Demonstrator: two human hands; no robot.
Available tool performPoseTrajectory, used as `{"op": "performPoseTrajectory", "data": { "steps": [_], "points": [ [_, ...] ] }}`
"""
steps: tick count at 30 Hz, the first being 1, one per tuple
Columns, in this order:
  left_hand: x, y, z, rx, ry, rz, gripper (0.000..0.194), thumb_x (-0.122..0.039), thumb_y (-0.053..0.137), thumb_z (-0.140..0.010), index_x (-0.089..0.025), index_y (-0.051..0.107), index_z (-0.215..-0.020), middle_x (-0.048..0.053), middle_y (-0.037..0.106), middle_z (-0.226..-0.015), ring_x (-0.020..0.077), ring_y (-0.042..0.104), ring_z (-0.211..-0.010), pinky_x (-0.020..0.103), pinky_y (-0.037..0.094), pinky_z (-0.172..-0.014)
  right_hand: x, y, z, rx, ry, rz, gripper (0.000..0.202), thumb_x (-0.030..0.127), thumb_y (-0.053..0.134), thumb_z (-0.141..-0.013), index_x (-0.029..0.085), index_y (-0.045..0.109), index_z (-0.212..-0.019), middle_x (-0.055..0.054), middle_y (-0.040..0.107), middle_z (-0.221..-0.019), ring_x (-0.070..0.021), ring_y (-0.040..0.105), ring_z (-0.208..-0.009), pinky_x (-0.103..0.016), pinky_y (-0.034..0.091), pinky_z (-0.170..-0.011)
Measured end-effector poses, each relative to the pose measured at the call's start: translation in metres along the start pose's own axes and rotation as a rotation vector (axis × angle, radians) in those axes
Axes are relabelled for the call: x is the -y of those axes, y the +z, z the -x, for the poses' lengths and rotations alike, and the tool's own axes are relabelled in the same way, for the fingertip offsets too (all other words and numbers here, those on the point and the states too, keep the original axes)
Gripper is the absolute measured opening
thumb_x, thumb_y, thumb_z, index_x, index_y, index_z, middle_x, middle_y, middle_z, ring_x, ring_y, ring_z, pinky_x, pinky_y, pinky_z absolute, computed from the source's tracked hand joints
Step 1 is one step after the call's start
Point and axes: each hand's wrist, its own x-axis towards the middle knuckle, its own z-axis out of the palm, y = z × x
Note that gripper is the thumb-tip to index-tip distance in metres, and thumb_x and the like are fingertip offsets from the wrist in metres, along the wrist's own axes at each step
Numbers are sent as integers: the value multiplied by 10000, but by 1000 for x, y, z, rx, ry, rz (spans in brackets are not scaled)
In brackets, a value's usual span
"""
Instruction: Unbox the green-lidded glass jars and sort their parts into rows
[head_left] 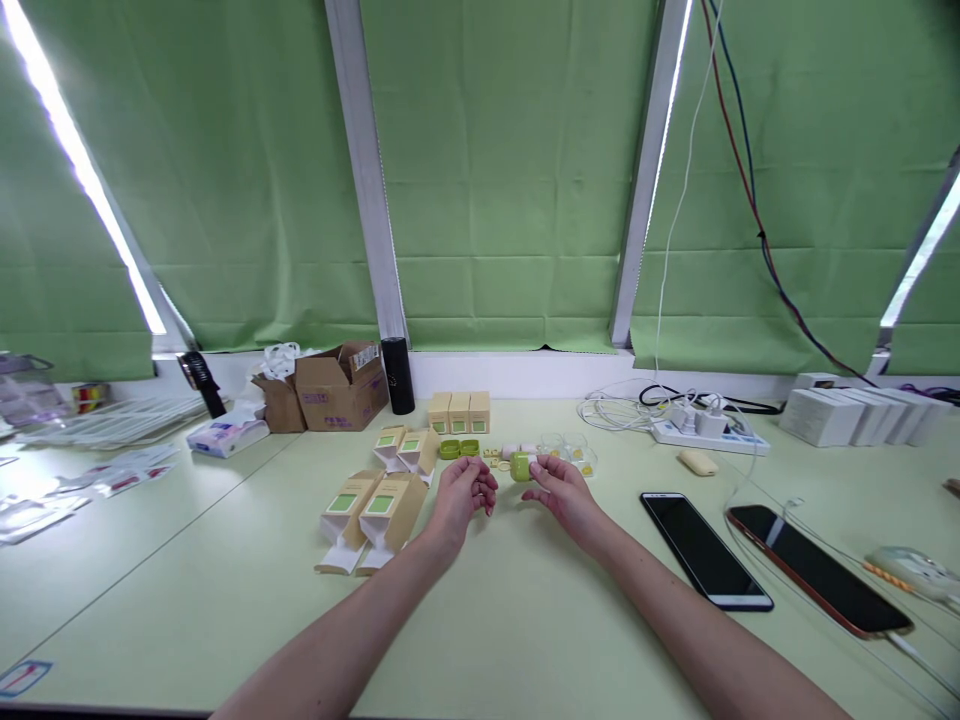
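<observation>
My right hand [566,495] pinches a small green case with a white part [520,467] between thumb and fingers. To its left, my left hand [463,500] has its fingers curled in; whether anything is inside them is hidden. Just behind the hands lie two open green cases [459,448], small pale yellow pieces [491,455], pinkish-white pieces [517,450] and clear round containers with yellow bits [574,452]. Left of my left hand, small open cartons with green labels [391,508] lie with their flaps out, and two more cartons [407,450] stand behind them.
Three beige boxes [459,412] stand at the back, right of a black cylinder [397,376] and a cardboard box [341,388]. On the right are two phones [705,550], a beige oval object [697,462], a power strip [709,435] with loose cables, and white boxes [821,415].
</observation>
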Motion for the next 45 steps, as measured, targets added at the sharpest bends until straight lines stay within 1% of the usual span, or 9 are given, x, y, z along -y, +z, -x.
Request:
{"op": "performPoseTrajectory", "data": {
  "steps": [7,14,18,22,27,30,33,40,45],
  "points": [
    [-5,3,4,-39,169,-74,367,-474,774,-807,-176,568,-863,25,659,-755,123,603,-592,254,498,-532,-8,-1,-5,-57,-57,32,526,582,910,-645,190,735,-948,-68,723,-951,-215,672,-876,-334,596,-680],
    [-4,8,1,-55,326,-187,334,-433,774,-813,-170,610,-938,64,688,-866,140,623,-673,260,519,-566,-2,2,1,-9,-120,136,494,525,893,-698,209,632,-974,-56,690,-1044,-197,686,-862,-380,631,-738],
    [-1,9,3,-14,337,-260,337,-434,762,-829,-172,612,-980,77,692,-937,142,635,-706,257,520,-582,-5,5,2,9,-161,168,509,520,877,-712,231,581,-1008,-41,660,-1089,-199,694,-897,-376,633,-742],
    [2,9,5,44,342,-316,328,-423,735,-856,-173,616,-1033,90,688,-1014,158,649,-773,276,541,-626,-9,7,4,23,-204,227,455,479,827,-771,247,559,-1056,-42,651,-1101,-209,682,-953,-363,618,-746],
    [5,8,7,94,359,-367,319,-412,704,-884,-182,633,-1093,92,682,-1039,193,667,-882,319,572,-729,-8,9,8,34,-251,379,344,394,737,-843,255,566,-1107,-48,661,-1076,-199,641,-936,-337,573,-743],
    [7,7,7,130,356,-382,320,-411,691,-899,-181,640,-1115,104,683,-1080,211,676,-933,347,585,-781,-5,10,10,43,-291,481,302,348,690,-872,248,570,-1131,-57,664,-1096,-203,637,-956,-352,565,-789],
    [9,7,7,156,339,-384,338,-423,687,-906,-179,641,-1135,118,683,-1131,227,684,-976,367,595,-809,-3,11,12,42,-356,574,277,308,660,-888,241,580,-1145,-69,652,-1151,-210,642,-995,-362,569,-823],
    [9,6,7,188,336,-365,342,-425,669,-916,-173,644,-1148,124,696,-1141,234,692,-991,388,616,-820,-4,7,11,43,-545,791,284,255,620,-928,247,600,-1211,-95,636,-1209,-218,651,-992,-359,604,-790],
    [8,7,7,164,361,-405,288,-383,635,-935,-171,653,-1130,118,709,-1106,226,702,-971,383,625,-819,-1,3,13,72,-686,1113,346,224,578,-969,255,561,-1314,-131,603,-1312,-264,655,-1110,-423,609,-879]
  ]
}}
